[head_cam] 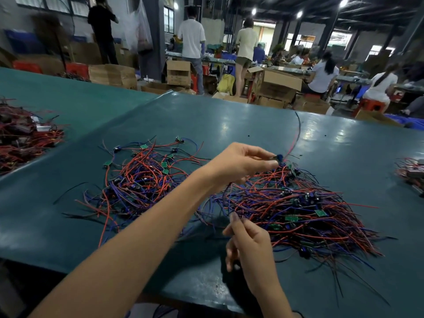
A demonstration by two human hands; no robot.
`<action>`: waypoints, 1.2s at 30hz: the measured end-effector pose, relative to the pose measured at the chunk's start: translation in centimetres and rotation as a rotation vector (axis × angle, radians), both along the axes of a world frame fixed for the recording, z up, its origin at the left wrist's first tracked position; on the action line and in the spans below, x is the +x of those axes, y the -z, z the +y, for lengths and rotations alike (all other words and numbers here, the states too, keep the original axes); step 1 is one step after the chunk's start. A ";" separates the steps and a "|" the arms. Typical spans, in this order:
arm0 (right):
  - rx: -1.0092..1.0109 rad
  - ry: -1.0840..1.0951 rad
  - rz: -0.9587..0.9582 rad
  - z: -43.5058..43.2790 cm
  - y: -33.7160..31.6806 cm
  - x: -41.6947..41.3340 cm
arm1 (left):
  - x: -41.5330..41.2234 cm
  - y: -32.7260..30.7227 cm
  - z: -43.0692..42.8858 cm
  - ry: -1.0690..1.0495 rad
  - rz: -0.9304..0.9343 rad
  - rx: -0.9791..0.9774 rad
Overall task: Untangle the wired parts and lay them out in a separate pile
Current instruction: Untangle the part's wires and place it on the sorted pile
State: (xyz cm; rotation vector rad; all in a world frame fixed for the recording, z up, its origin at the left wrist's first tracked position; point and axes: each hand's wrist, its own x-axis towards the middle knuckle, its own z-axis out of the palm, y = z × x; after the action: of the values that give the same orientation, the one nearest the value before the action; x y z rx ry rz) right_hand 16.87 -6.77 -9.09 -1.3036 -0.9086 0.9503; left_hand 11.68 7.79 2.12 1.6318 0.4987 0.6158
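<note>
Bare tabletop (229, 125) behind wire tangle (298, 210)

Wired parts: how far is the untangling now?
Apparently done: the right pile, lying mostly parallel. In hand: the left hand pinches one wired part above it; the right hand pinches wires at its near edge. Remaining: the tangled pile at centre-left.

- The table (229, 125) is lying bare beyond both piles.
- The left forearm (160, 214) is crossing the gap between the left pile (142, 180) and the right pile (298, 207).
- A loose wire (299, 131) is trailing behind the right pile.
</note>
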 end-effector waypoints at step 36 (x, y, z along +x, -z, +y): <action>0.041 -0.006 -0.187 -0.2 -0.2 -0.6 | -14.1 2.3 10.6 -0.514 1.236 0.865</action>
State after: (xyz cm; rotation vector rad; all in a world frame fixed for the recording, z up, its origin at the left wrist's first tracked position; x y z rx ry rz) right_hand 16.30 -7.01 -8.86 -1.3711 -1.0712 0.8195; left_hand -2.40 18.41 -0.21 2.6610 1.7655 0.0638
